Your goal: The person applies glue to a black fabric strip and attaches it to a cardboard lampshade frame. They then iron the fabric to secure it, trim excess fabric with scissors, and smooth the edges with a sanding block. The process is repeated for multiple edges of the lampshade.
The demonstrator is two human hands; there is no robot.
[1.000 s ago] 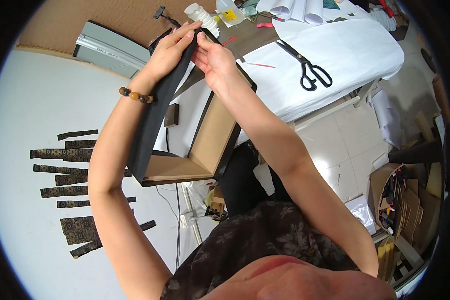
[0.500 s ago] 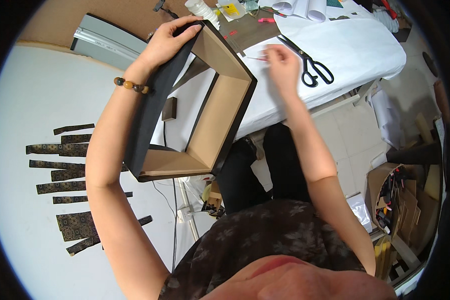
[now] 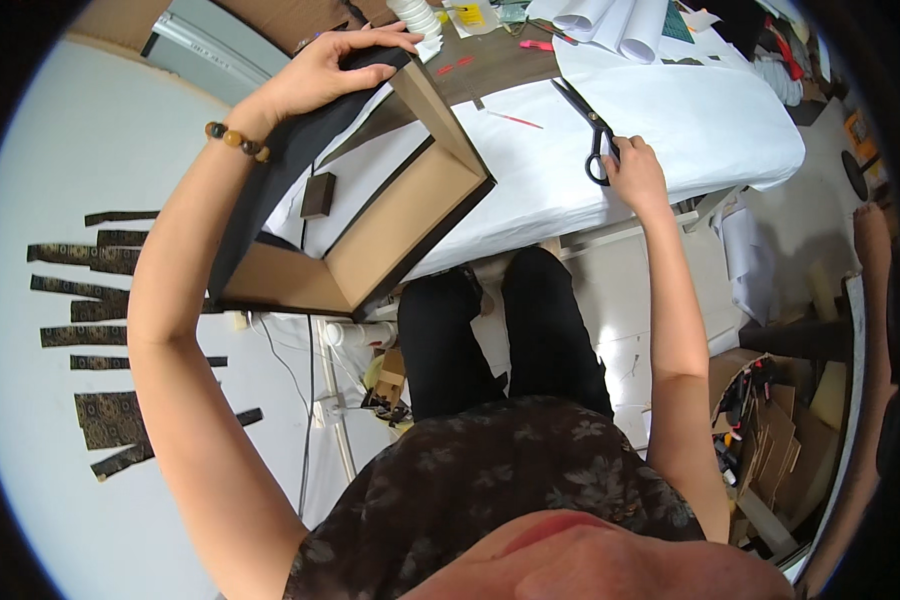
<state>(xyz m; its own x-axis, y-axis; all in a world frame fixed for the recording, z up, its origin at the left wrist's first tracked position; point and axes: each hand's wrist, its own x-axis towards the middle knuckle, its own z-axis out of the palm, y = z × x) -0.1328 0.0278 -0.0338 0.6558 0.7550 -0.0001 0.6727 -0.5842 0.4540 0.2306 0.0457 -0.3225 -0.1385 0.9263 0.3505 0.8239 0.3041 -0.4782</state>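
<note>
My left hand [image 3: 320, 72] grips the top corner of an open box frame [image 3: 402, 215], black outside and tan inside, thumb on one face and fingers over the edge. Tilted, the frame hangs off the table's near side. My right hand [image 3: 637, 178] is closed around the handle of large black scissors [image 3: 597, 120], which lie on the white-covered table with blades pointing away. A thin red-and-white stick-like tool [image 3: 515, 120] rests on the cloth between frame and scissors. Behind the frame's opening sits a small dark brown block [image 3: 317, 195].
Paper rolls [image 3: 640, 38] and a green cutting mat [image 3: 678, 27] lie at the far side. Patterned dark strips [image 3: 110, 420] are spread on the white surface at left. Cables [image 3: 307, 400] hang beside the table leg. A box of scraps [image 3: 770, 430] stands at lower right.
My right hand has put the thin red-and-white tool down on the cloth and moved right to grasp the scissors' handle. The frame in my left hand has shifted slightly left.
</note>
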